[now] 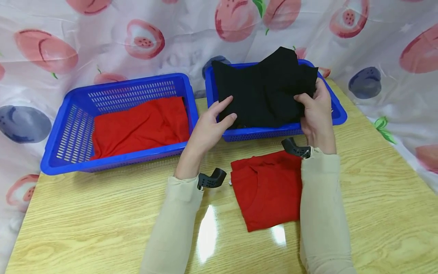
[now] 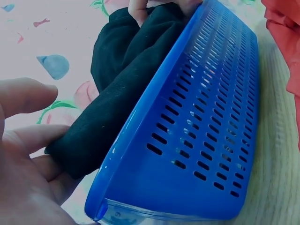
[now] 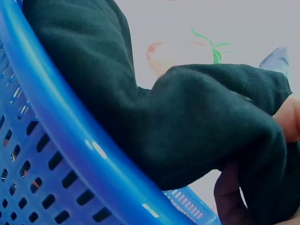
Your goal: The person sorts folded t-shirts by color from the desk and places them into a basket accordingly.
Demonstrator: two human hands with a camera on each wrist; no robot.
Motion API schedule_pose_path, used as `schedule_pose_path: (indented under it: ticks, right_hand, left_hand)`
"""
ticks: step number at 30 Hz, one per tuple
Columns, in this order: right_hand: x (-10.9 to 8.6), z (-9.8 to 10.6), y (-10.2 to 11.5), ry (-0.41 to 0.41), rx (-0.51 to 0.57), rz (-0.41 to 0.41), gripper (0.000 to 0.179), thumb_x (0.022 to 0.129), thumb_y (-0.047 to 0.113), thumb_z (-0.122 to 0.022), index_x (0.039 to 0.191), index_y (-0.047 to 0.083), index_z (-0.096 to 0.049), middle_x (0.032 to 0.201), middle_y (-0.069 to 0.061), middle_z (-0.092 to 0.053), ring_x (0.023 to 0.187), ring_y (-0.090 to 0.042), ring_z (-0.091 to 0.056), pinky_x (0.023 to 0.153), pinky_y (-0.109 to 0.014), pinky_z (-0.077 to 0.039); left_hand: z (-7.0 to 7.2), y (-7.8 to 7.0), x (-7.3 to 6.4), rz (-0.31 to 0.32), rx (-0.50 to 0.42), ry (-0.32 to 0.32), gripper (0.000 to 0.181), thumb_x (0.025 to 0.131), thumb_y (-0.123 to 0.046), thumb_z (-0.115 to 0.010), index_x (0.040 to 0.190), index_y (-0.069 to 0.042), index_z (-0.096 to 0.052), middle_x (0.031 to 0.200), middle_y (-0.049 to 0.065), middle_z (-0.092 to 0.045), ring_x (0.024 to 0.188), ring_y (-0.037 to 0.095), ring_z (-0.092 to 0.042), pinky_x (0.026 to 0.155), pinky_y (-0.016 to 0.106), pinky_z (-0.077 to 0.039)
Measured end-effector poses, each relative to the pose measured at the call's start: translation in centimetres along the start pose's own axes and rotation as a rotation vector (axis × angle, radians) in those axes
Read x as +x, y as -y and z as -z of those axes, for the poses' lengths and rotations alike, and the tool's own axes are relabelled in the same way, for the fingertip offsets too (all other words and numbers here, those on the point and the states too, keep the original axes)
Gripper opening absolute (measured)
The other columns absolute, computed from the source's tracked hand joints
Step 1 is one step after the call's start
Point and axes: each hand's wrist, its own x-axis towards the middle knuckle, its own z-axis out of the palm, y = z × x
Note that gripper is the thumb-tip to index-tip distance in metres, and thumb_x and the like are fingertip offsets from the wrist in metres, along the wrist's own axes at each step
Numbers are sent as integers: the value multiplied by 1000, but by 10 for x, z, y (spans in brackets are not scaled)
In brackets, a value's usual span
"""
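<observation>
A crumpled black garment lies over the right-hand blue basket, partly above its rim. My right hand grips the garment's right end, thumb in front and fingers behind; the right wrist view shows the cloth bunched there. At the left end is my left hand, its thumb and a finger spread apart. In the left wrist view, several fingers of that hand touch the end of the black cloth, some partly hidden by it.
A second blue basket stands to the left, with a red cloth inside. On the wooden table, a folded red garment lies between my forearms, partly covered by the right sleeve. A fruit-patterned curtain hangs behind.
</observation>
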Motion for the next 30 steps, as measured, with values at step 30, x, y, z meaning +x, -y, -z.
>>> schedule_pose_path:
  ticks: [30]
  right_hand:
    - [-9,-2,4,-27,-805,-23,29,86,8,-52,113,15,-45,108,-1,-44,97,-15,-38,77,-30,-35]
  left_hand:
    - [-12,3,3,80,172,63,53,90,-47,-42,140,-34,-25,147,2,-15,134,17,-13,104,45,-20]
